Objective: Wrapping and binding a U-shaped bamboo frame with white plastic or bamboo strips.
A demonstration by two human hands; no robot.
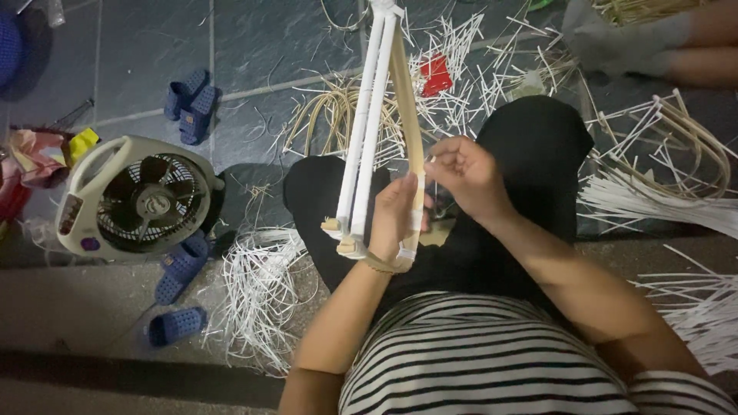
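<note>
the person sits on the floor w/ legs in black, striped shirt below. the left hand is closed around the lower part of a long frame made of white-wrapped rods and one bare bamboo-colour rod; the frame stands up from the lap and goes away toward the top of the view, a bit tilted. the right hand is just beside the frame, fingers pinched together on smth thin near the bare rod, maybe a white strip, i cannot tell exactly. both hands are near each other, almost touching.

around them: a small white fan lies on the floor at the person's left side, w/ blue slippers just beside it and one more pair further away. a heap of white strips is near the left knee, more white strips and bent cane pieces at the right. a small red thing lies behind the frame among cut pieces. another person's leg shows at the top right corner.
</note>
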